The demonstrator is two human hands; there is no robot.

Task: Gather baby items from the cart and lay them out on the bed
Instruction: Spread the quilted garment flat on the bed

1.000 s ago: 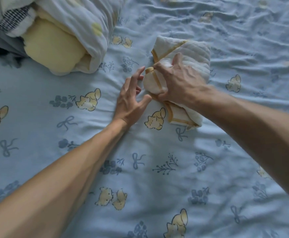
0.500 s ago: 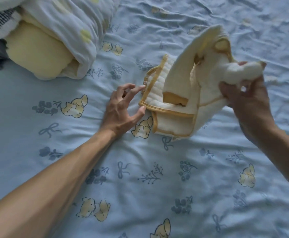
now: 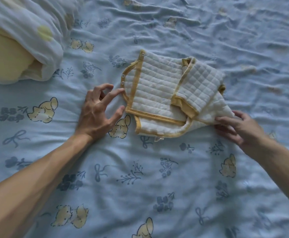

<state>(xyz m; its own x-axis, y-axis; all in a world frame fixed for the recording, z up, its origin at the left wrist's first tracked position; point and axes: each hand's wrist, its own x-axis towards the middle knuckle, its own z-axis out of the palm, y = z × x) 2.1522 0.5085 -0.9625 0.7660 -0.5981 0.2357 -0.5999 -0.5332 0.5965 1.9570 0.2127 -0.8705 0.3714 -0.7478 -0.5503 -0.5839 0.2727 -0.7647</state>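
text: none readable | labels/brands/numbers: none | bed sheet [image 3: 157,194]: printed pictures only, no lettering (pale yellow animals, blue bows, flower sprigs) | quilted baby garment [image 3: 159,95]: small tag at near edge, too small to read | bundle far left [image 3: 28,40]: yellow dot, no writing

quilted matt cloth garment [image 3: 159,90]; wrinkled printed bedsheet [image 3: 140,186]

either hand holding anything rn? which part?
Right hand grips the quilted garment at its near-right corner, low on the bed. Left hand holds nothing; its index fingertip touches the garment's yellow-trimmed left edge.
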